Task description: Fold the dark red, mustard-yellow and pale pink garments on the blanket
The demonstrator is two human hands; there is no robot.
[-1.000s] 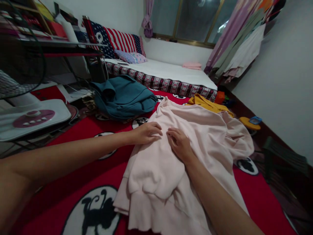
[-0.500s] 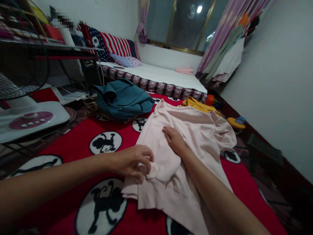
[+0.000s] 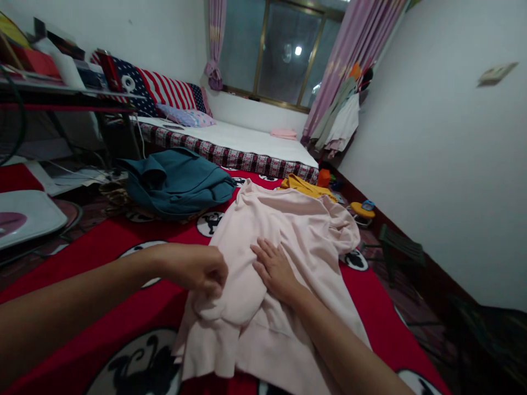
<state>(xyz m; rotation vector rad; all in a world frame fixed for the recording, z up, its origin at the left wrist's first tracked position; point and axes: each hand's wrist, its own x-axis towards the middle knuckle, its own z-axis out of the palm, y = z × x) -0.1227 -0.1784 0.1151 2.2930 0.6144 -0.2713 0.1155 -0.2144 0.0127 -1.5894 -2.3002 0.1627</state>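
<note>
A pale pink sweatshirt (image 3: 304,258) lies spread over a red blanket, its hem towards me and its neck end away. One sleeve is folded in over the body, with its rounded end near the hem. My left hand (image 3: 201,270) is closed at the left edge of the garment, fingers curled in and thumb against the cloth by the folded sleeve; the fingertips are partly hidden. Flat on the middle of the sweatshirt rests my right hand (image 3: 275,270), its fingers stretched out and slightly spread.
The red blanket (image 3: 135,296) has black monkey figures in white circles. Beyond the sweatshirt lie a teal garment (image 3: 177,181) and a yellow one (image 3: 307,186). A bed (image 3: 242,134) stands at the back, a desk (image 3: 82,90) at left, a dark stool (image 3: 401,247) at right.
My left hand has closed from spread, bent fingers into a curled grip at the sweatshirt's edge. My right hand has slid nearer to me over the cloth. The camera view has turned right.
</note>
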